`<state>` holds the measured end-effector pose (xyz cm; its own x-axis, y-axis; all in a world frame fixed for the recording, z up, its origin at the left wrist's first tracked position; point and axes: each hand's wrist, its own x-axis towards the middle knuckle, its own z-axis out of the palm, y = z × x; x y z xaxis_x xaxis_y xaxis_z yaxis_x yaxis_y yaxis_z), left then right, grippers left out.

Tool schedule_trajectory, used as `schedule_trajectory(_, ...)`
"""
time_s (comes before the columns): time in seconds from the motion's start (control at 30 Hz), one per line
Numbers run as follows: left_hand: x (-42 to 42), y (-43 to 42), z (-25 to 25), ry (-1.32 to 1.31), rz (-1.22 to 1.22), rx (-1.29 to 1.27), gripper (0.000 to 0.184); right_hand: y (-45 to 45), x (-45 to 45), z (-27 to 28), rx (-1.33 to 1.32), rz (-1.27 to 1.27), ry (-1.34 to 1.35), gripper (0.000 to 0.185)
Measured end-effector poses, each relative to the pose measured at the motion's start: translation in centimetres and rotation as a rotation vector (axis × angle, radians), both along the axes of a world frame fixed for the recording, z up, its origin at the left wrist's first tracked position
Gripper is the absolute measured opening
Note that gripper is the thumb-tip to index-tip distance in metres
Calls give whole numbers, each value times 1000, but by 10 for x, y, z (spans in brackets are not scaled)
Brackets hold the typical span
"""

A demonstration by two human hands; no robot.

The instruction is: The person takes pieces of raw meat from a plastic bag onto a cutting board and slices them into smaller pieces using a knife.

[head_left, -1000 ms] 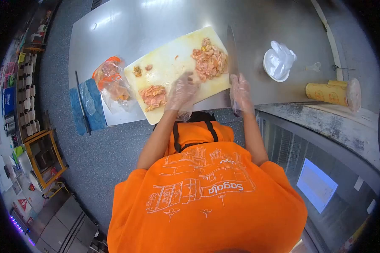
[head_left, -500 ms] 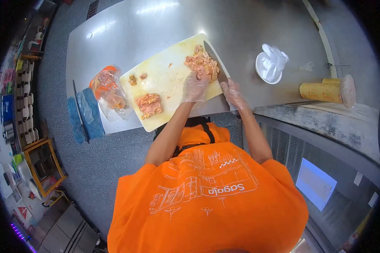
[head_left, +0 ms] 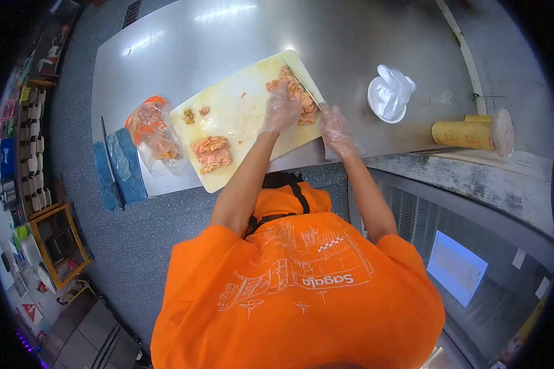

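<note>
My right hand [head_left: 337, 128], in a clear plastic glove, grips the handle of a knife [head_left: 302, 81]. The blade runs up and left from the fist along the pile of raw meat, pale pink like chicken [head_left: 306, 109]. My left hand [head_left: 282, 112], gloved too, holds the pile from its left side; its fingertips are partly hidden. Under both lies a white cutting board [head_left: 237, 117], tilted on the metal table. A second heap of raw meat [head_left: 212, 154] rests near the board's lower left corner, with small scraps [head_left: 189, 115] above it.
Left of the board sits an orange-printed plastic bag [head_left: 156, 132] with contents. Beyond it a dark rod [head_left: 111, 163] crosses a blue cloth [head_left: 128, 161]. On the right are a white bowl with a plastic bag [head_left: 388, 98] and a yellow roll [head_left: 465, 133].
The knife has swung from the board's right edge onto the meat pile, its blade now more edge-on. My left hand has shifted slightly up and left on the meat.
</note>
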<state>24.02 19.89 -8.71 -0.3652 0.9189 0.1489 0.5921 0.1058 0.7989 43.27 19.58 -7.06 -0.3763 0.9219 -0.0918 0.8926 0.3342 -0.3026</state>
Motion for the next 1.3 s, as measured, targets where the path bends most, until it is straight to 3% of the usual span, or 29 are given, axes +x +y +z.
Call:
schedule_trajectory(0.07, -11, 7, 20, -28, -133, -186, 37, 0, -5, 4, -24, -6, -27, 44)
schedule_trajectory(0.17, -23, -9, 38, 179, -220, -230, 40, 2, -1, -1, 19, 31, 30, 42)
schedule_trajectory(0.27, -61, -77, 45, 112, -222, 145, 41, -6, 12, -23, 245, 84, 217, 32)
schedule_trajectory(0.33, -87, -125, 79, 199, -51, 142, 42, -19, 11, -16, 459, 97, 334, 29)
schedule_trajectory(0.4, -127, -161, 70, 384, 66, 69, 39, -39, 9, -7, 306, 69, 400, 25)
schedule_trajectory(0.5, -156, -180, 74, 227, -138, -345, 33, -53, -12, 9, 15, 98, 541, 21)
schedule_trajectory(0.53, -157, -181, 71, 246, -96, -345, 28, -56, -23, 11, -93, 123, 595, 20)
schedule_trajectory(0.73, -177, -163, 56, 367, -120, -492, 30, -61, -65, -19, -92, 153, 573, 20)
schedule_trajectory(0.93, -195, -165, 74, 212, 89, -394, 32, -58, -69, -34, -270, 29, 585, 23)
schedule_trajectory(1.03, -199, -172, 70, -112, 232, -224, 30, -65, -64, -33, -114, 42, 626, 24)
schedule_trajectory(1.13, -186, -167, 95, 53, 236, -245, 28, -66, -64, -34, -95, 59, 682, 25)
schedule_trajectory(1.23, -186, -178, 43, -226, 221, -52, 30, -67, -63, -23, -206, 13, 539, 27)
schedule_trajectory(1.3, -183, -182, 28, -657, 327, -75, 31, -66, -62, -24, -224, 34, 549, 27)
